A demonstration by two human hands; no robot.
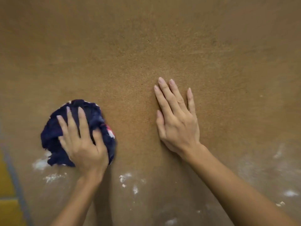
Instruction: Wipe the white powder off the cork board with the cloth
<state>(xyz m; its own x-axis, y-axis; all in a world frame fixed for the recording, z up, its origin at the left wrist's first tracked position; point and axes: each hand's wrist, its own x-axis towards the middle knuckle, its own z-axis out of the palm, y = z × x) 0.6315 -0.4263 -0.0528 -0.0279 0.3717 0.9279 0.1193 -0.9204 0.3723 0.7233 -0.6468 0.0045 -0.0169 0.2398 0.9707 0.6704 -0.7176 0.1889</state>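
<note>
A brown cork board [146,46] fills nearly the whole view. My left hand [81,144] presses down on a bunched dark blue cloth [53,132] with a red and white patch, at the board's lower left. My right hand [177,121] lies flat on the board near the middle, fingers spread, holding nothing. White powder [40,163] lies just below the cloth, and more patches of it sit along the near part of the board, between my arms [128,180] and at the right [290,193]. The upper part of the board shows only faint pale streaks.
At the lower left corner the board's edge has a thin grey border [13,173], and beyond it lies a yellow surface [4,201]. Both forearms reach in from the bottom of the view.
</note>
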